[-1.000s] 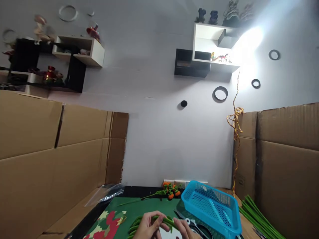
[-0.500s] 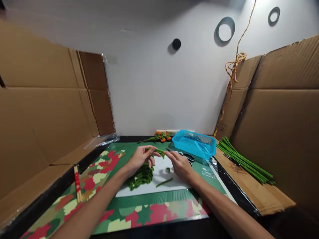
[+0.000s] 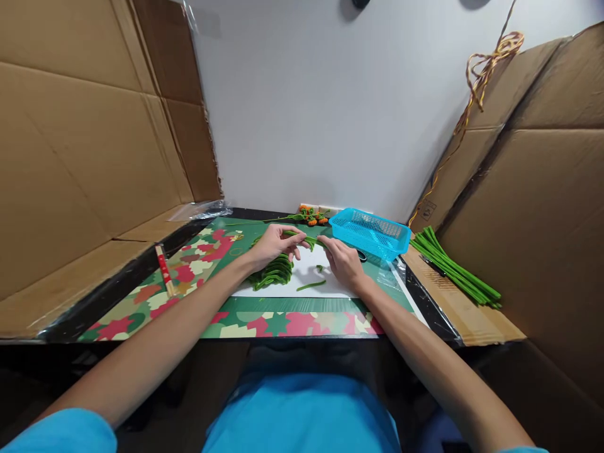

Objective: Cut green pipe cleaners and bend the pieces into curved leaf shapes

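My left hand (image 3: 277,245) is closed in a pinch on a green fuzzy pipe cleaner (image 3: 311,241) above a white sheet (image 3: 302,292). On the pipe cleaner's other end, the fingers of my right hand (image 3: 344,263) are pinched. Below my left hand lies a pile of bent green pipe cleaner pieces (image 3: 272,273), partly covered by that hand. A loose straight piece (image 3: 311,285) and a small green scrap (image 3: 319,268) rest on the sheet between my hands. Behind my right hand, only a black handle of the scissors (image 3: 362,256) shows.
At the back right stands a blue plastic basket (image 3: 399,246). Orange flowers on a green stem (image 3: 314,218) lie at the back. Long green pipe cleaners (image 3: 455,267) and a black pen (image 3: 433,266) are on cardboard at right. A red-wrapped pair of sticks (image 3: 164,270) lies left. Cardboard walls (image 3: 94,145) flank the table.
The view has tilted down, so the table sits higher and my blue shirt shows. Both hands keep their pinch on the green pipe cleaner, with little change between them.
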Demonstrator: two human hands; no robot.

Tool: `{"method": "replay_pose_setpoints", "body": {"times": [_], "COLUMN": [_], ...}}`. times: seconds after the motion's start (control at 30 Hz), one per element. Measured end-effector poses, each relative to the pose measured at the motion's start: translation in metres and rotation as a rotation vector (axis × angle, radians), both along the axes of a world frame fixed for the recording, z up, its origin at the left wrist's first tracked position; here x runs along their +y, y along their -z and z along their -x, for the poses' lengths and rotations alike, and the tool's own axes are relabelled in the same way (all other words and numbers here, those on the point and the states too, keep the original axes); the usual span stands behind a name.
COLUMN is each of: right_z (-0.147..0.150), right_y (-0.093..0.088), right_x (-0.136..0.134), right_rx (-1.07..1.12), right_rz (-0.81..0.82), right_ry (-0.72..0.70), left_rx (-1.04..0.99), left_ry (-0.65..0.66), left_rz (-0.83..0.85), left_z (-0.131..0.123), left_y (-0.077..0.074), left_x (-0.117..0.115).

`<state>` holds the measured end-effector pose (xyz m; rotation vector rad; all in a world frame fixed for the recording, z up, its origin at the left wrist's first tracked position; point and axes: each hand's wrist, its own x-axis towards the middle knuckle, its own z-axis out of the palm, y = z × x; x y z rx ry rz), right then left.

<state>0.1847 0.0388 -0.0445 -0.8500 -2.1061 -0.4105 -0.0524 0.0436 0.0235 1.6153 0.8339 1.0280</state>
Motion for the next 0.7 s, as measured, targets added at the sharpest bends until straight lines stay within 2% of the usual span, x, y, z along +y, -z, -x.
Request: {"method": "replay_pose_setpoints", "body": {"times": [0.2, 0.43, 0.7], "right_z": [-0.004, -0.011, -0.011], "right_y": [-0.003, -0.005, -0.014], "right_x": [-0.004, -0.007, -0.011], "right_rx": [0.033, 0.124, 0.194], "right_rz": [0.052, 0.029, -0.143], "right_ry": [-0.010, -0.014, -0.015], "left_rx": [0.019, -0.008, -0.085], "left_ry": [0.032, 0.031, 0.003], "left_rz": [-0.044, -0.038, 0.013], "left_z": [-0.007, -0.014, -0.013], "left_y": [0.000, 0.003, 0.008], "left_x": [-0.005, -0.010, -0.006]}}
